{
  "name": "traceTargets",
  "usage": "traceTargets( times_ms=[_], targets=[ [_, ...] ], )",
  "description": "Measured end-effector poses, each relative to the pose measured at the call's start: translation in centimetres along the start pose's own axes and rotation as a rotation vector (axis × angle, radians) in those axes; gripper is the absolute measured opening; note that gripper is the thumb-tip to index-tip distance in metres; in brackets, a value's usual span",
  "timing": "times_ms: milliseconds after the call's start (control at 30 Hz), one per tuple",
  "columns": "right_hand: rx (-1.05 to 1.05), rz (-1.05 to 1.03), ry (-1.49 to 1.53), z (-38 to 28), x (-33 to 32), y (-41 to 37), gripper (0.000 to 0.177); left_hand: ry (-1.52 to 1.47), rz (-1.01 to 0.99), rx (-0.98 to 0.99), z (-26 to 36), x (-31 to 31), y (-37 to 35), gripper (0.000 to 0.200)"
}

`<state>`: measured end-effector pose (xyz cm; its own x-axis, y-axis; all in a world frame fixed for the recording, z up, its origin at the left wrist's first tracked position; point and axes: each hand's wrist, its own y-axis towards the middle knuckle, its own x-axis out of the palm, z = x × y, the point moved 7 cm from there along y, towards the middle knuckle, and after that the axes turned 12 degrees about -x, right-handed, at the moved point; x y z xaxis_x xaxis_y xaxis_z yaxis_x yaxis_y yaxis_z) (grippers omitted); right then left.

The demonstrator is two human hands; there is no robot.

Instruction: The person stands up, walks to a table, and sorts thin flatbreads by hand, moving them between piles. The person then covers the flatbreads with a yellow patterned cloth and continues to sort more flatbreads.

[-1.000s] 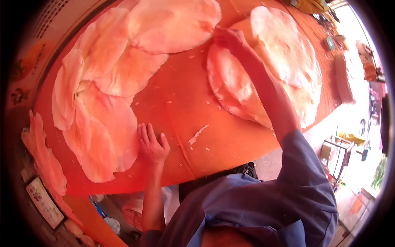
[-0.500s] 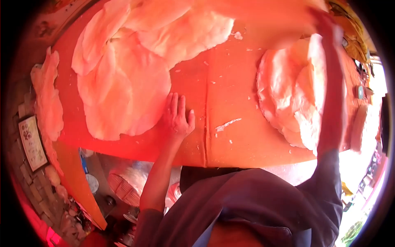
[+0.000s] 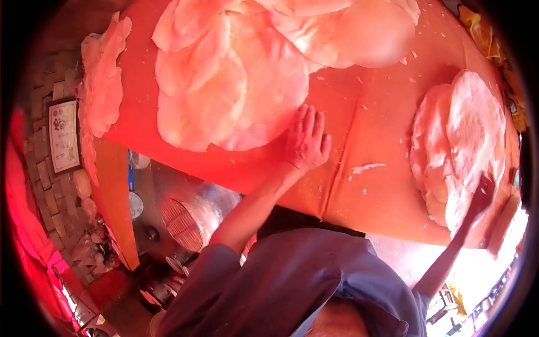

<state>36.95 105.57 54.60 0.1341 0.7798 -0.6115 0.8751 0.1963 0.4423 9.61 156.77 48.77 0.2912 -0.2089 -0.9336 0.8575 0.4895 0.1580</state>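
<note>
Large thin pale sheets (image 3: 224, 84) lie overlapped in a heap on the orange-red table (image 3: 331, 188). My left hand (image 3: 306, 140) rests flat on the table at the heap's lower right edge, fingers spread a little, nothing held. On the right side sits a second, rounder pile of crinkled sheets (image 3: 457, 140). My right hand (image 3: 484, 191) touches that pile's lower right edge; its fingers are too dark and small to tell whether they pinch it.
More sheets (image 3: 104, 84) hang along the table's left end. A framed sign (image 3: 63, 136) stands against brickwork at the left. A round woven lid (image 3: 181, 223) is below the table. Yellow cloth (image 3: 480, 33) lies at the upper right. Small scraps dot the tabletop.
My right hand has come down from the far upper right to the right pile's lower edge. The view has shifted, and my left hand stays flat by the heap.
</note>
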Motion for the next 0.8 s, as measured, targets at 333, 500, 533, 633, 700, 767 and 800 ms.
traceTargets(
  times_ms=[333,500,533,633,700,767,800],
  targets=[
    [-0.304,-0.324,-0.255,-31.5,29.6,-13.3,0.030,-0.541,0.178,0.084,-6.3,-8.7,3.2,0.022],
    [-0.303,-0.259,-0.325,-31.4,30.3,-13.9,0.033,-0.200,0.302,-0.111,-23.0,-12.9,16.0,0.037],
    [-0.322,-0.254,-0.347,-31.5,30.4,-13.9,0.032,-0.105,0.253,-0.112,-25.4,-13.2,18.5,0.043],
    [-0.329,-0.252,-0.346,-31.4,30.5,-14.0,0.031,0.099,0.185,-0.036,-31.5,-11.9,24.2,0.056],
    [-0.311,-0.251,-0.341,-31.0,30.5,-13.9,0.031,0.191,0.160,0.051,-33.8,-10.7,25.9,0.062],
    [-0.300,-0.277,-0.334,-30.8,30.5,-13.9,0.032,0.139,-0.001,0.088,-35.3,-9.6,27.2,0.068],
    [-0.291,-0.276,-0.350,-31.0,30.4,-13.8,0.032,0.100,-0.049,0.072,-36.0,-9.4,27.6,0.069]
  ],
)
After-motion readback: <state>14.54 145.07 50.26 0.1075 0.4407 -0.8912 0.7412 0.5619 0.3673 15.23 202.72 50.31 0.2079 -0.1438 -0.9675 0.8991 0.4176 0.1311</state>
